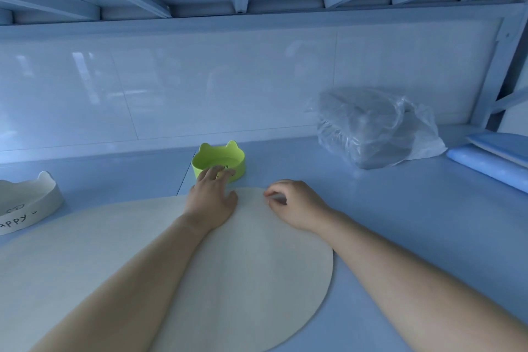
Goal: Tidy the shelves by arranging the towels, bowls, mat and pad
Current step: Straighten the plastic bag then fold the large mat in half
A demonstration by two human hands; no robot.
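Two hands | left (213, 197) spread flat touching glossy green eared bowl (218, 161) | right (291, 203) pinching round woven mat (243, 266) edge

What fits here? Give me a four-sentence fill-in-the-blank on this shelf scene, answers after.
1. The left hand touches the ____ bowl.
2. The right hand pinches the edge of the round ____.
3. The white bowl stands at the far ____.
4. The dark bundle is wrapped in clear ____.

Answers: green; mat; left; plastic
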